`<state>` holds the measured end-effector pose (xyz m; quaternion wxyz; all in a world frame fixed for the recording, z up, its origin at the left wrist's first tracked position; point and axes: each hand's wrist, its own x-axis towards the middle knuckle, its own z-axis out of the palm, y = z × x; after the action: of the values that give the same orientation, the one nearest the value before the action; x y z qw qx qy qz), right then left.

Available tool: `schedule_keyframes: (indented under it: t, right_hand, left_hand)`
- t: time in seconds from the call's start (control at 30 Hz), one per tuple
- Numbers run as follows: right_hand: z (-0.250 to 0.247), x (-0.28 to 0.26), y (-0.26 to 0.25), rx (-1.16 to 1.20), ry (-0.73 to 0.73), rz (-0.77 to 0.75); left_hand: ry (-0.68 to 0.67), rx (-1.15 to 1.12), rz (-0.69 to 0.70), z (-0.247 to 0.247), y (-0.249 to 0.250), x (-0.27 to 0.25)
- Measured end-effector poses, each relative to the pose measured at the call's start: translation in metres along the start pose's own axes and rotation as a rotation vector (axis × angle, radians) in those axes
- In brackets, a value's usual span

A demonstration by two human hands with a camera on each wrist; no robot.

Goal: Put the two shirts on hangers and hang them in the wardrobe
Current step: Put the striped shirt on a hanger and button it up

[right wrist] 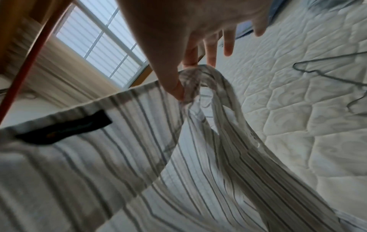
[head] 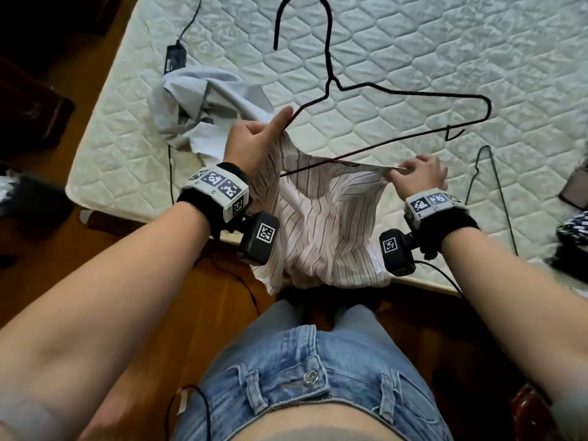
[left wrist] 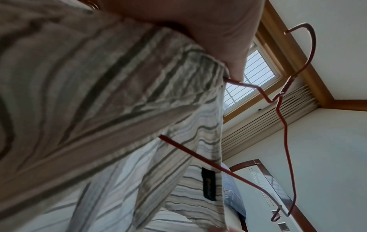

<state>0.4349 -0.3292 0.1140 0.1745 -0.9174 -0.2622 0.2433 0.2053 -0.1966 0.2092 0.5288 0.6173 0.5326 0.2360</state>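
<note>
Over the near edge of the mattress (head: 445, 43) hangs a white striped shirt (head: 324, 224) (left wrist: 99, 94) (right wrist: 139, 157), held up by both hands. My left hand (head: 254, 141) (left wrist: 208, 31) grips its left shoulder together with the left end of a dark red wire hanger (head: 333, 80) (left wrist: 287, 135) (right wrist: 30, 66), index finger lying along the wire. The hanger's bottom bar crosses the open neck; its right end sticks out bare. My right hand (head: 420, 175) (right wrist: 178, 39) pinches the collar edge on the right. A crumpled pale blue shirt (head: 203, 97) lies on the mattress.
A second thin grey wire hanger (head: 500, 192) (right wrist: 298, 66) lies on the mattress to the right. A black device (head: 175, 57) with a cable sits at the back left. Some objects (head: 574, 189) crowd the right edge. Dark furniture stands left on the wooden floor.
</note>
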Motion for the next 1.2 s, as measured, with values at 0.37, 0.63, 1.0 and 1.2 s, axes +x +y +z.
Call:
schedule_keyframes:
  t: [0.37, 0.63, 1.0, 1.2]
  right_hand:
    - [-0.060, 0.007, 0.068, 0.337, 0.052, 0.145]
    - [-0.089, 0.002, 0.073, 0.292, 0.228, 0.209]
    - [-0.083, -0.009, 0.030, 0.489, -0.164, -0.028]
    - [-0.083, -0.018, 0.000, 0.717, -0.278, -0.053]
  left_hand:
    - [-0.130, 0.112, -0.046, 0.004, -0.014, 0.012]
    - [-0.171, 0.338, 0.027, 0.018, -0.013, 0.008]
    - [-0.033, 0.386, 0.080, 0.036, -0.015, 0.007]
    - [-0.135, 0.306, 0.150, 0.036, -0.013, 0.010]
